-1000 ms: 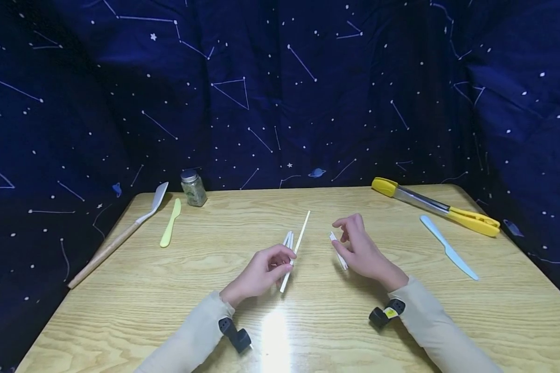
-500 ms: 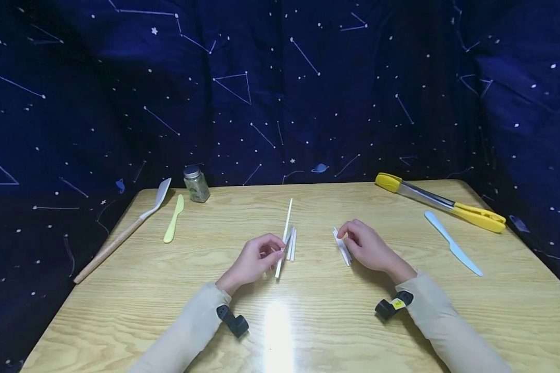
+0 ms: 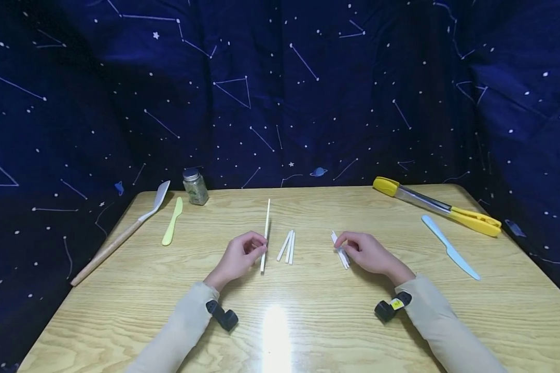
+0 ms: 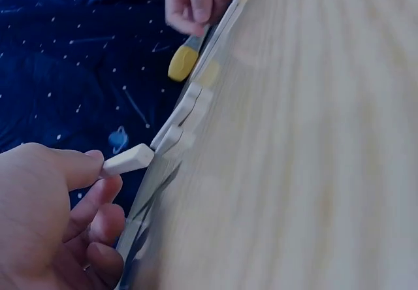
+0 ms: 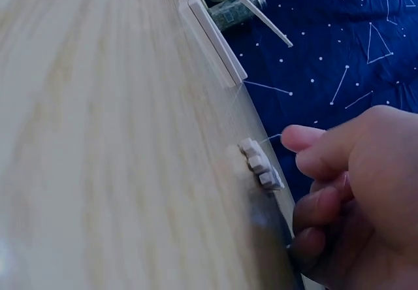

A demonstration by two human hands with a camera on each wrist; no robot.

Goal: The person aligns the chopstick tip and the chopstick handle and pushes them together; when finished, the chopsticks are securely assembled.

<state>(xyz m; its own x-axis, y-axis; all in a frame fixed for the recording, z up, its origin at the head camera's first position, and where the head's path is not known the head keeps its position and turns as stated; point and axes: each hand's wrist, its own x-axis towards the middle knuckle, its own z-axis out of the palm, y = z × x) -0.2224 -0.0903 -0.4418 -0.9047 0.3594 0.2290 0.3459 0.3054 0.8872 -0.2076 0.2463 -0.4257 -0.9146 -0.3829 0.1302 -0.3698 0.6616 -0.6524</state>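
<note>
My left hand (image 3: 240, 256) pinches a long, thin, pale chopstick (image 3: 265, 233) between thumb and fingertips. In the left wrist view the square end of the chopstick (image 4: 130, 161) juts out past the thumb. To its right, short white square sticks (image 3: 287, 246) lie on the table, two side by side and one slanting off to the left. My right hand (image 3: 365, 253) hovers with bent fingers close over a second cluster of short white sticks (image 3: 340, 255). In the right wrist view these sticks (image 5: 261, 164) lie on the wood, just below the fingertips.
On the wooden table (image 3: 317, 321) a spatula (image 3: 121, 235), a yellow-green knife (image 3: 172, 221) and a glass jar (image 3: 195, 187) stand or lie at left. Yellow-ended tongs (image 3: 436, 206) and a light blue knife (image 3: 450, 247) lie at right. A starry dark-blue curtain (image 3: 280, 93) hangs behind.
My left hand has carried the chopstick leftward, from beside the left group of short sticks to clear of it. My right hand has come in closer over the right cluster.
</note>
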